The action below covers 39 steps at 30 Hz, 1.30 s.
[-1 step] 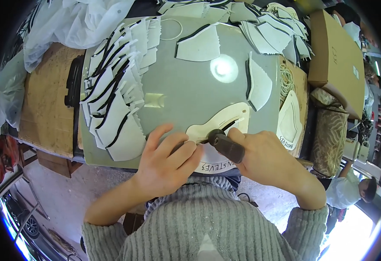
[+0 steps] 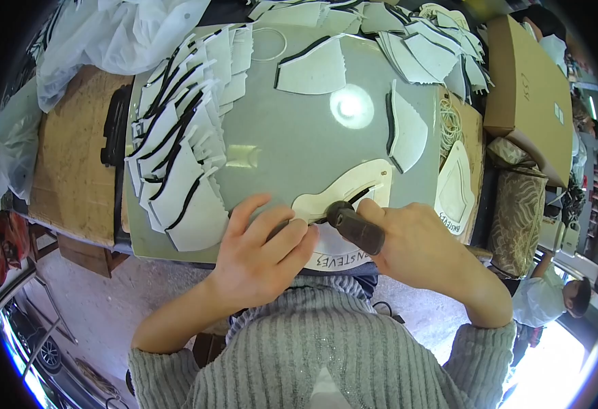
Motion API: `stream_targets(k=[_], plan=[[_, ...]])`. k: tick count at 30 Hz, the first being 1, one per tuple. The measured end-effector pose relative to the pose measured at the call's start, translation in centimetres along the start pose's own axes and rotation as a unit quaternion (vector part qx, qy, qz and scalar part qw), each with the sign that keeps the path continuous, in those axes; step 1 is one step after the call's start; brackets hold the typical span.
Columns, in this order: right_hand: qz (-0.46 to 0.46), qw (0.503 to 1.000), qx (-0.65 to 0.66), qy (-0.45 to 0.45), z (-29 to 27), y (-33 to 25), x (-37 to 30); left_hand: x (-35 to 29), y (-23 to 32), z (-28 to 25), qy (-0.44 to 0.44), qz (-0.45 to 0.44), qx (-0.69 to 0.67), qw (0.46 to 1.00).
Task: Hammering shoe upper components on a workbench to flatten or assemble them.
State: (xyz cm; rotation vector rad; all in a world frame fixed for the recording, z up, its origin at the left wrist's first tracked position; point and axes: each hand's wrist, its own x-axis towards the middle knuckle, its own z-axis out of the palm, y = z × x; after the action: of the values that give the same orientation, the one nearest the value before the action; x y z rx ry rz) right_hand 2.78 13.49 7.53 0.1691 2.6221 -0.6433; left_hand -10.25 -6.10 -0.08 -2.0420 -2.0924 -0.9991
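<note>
A cream template [image 2: 330, 195] with a curved outline and a slot lies near the table's front edge. Hand lettering runs along its near part, and a white cut piece [image 2: 333, 243] shows within its outline. My left hand [image 2: 261, 249] bears on the template's left end with bent fingertips, the little finger held apart; its thumb is hidden. In my right hand [image 2: 418, 242] is a dark tool with a thick rounded handle [image 2: 362, 230], gripped over the template's slot. What its tip touches cannot be made out. A black strip [image 2: 360, 196] shows by the slot.
Overlapping white pieces with black edging [image 2: 190, 136] cover the table's left side, with more piles [image 2: 425, 51] at the back. Two single pieces [image 2: 312, 68] lie on the grey tabletop [image 2: 265, 123]. Right are another template [image 2: 454, 194], cord [image 2: 450, 126], a cardboard box [image 2: 527, 102] and a patterned roll [image 2: 517, 218].
</note>
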Motion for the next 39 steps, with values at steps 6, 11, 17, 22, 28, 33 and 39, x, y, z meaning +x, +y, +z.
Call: stream_targets(k=[6, 11, 17, 22, 28, 33, 39], plan=[[-0.024, 0.999, -0.015, -0.023, -1.5, 0.4, 0.8, 0.2, 0.0, 0.5, 0.038, -0.022, -0.013, 0.999], [-0.052, 0.997, -0.021, -0.044, -1.6, 0.8, 1.3, 0.3, -0.1, 0.6, 0.038, -0.045, -0.053, 0.997], [-0.038, 0.999, -0.022, -0.020, -0.9, 0.3, 1.1, 0.5, -0.1, 0.5, 0.038, -0.060, -0.083, 0.994], [-0.026, 0.999, -0.034, 0.009, 0.0, -0.5, 0.7, 0.5, -0.1, 0.6, 0.050, -0.056, -0.087, 0.993], [-0.036, 0.998, -0.038, 0.026, 0.7, -1.3, 0.8, 0.5, 0.0, 0.2, 0.038, -0.057, -0.073, 0.995], [-0.011, 0.998, -0.038, 0.056, 2.0, -1.8, 1.2, 0.5, 0.0, 0.4, 0.067, -0.056, -0.090, 0.992], [-0.038, 0.963, 0.111, 0.244, -0.4, -2.7, -1.1, -0.1, 0.1, 0.4, 0.072, -0.080, -0.089, 0.990]])
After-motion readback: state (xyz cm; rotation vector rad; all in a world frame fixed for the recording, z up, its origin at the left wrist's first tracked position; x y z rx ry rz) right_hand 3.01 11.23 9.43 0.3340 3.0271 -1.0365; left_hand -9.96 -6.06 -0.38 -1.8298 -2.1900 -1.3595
